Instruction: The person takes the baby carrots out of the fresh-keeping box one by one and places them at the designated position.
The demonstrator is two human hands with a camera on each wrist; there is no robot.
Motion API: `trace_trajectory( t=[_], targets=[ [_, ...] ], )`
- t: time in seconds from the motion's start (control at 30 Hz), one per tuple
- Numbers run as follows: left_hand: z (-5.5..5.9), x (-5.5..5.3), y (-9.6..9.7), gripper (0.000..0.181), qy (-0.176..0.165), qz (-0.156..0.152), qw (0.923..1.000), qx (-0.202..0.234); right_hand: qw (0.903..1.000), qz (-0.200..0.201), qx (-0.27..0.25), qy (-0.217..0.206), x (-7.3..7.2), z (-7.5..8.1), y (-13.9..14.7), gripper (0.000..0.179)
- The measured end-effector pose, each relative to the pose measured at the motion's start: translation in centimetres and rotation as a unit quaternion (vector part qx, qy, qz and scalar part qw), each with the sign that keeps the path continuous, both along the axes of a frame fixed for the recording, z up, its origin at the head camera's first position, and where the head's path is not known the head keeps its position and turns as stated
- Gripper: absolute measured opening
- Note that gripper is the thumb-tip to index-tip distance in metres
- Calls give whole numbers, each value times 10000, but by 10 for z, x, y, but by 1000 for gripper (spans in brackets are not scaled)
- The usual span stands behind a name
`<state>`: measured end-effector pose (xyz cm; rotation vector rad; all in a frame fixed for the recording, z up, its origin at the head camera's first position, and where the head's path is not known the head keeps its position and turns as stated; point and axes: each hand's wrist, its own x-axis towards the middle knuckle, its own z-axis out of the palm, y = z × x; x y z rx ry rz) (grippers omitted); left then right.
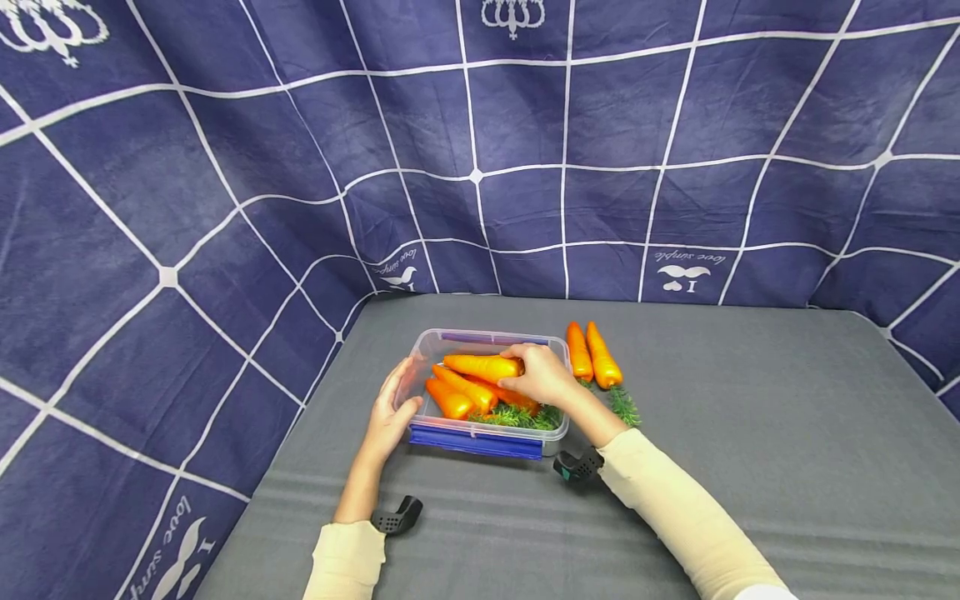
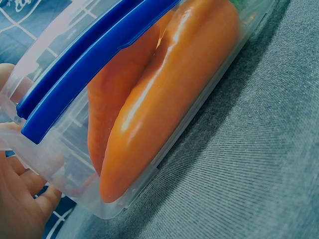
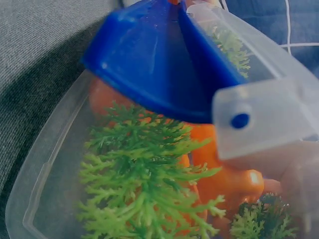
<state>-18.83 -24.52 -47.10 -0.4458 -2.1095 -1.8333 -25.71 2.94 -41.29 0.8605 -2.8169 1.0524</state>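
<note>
Fingers (image 1: pixel 521 351) of the right hand (image 1: pixel 542 375) grip a glossy, tapered carrot (image 1: pixel 476 367); the left hand (image 1: pixel 386 419) splays against a clear plastic box (image 1: pixel 475 442).

Back cloth (image 1: pixel 525 200): navy blue, gently rippled, hanging upright behind the table and crossed by a wide white grid (image 1: pixel 476 176).
Left cloth (image 1: pixel 97 217): same colour and pattern, running along the left side and meeting the back one at an angle.
Prints (image 1: pixel 683 271): white crown shapes (image 1: pixel 513 12) near the top; moustaches and upside-down lettering (image 1: pixel 690 257) lower down.
Table (image 1: pixel 750 400): dark grey, covered in finely ribbed fabric (image 2: pixel 279 149), faintly creased across the near part.
Light: bright, fairly even.
</note>
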Motion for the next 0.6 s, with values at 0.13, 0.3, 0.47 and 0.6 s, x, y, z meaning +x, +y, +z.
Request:
trace_trajectory(
  t=[0.13, 0.3, 0.47, 0.6],
  targets=[
    [0, 0, 0, 63, 7, 31, 10000, -20, 9989, -64, -450, -128, 2, 2, 2, 43],
    [1, 0, 0, 63, -88, 72, 9999, -26, 9942, -228, -1043, -126, 4, 4, 5, 45],
    [2, 0, 1, 64, -126, 65, 9999, -12, 9909, -327, -1306, -56, 7, 5, 6, 47],
    [2, 1, 1, 63, -128, 51, 9999, -7, 9883, -481, -1431, -215, 8, 7, 6, 49]
  ],
)
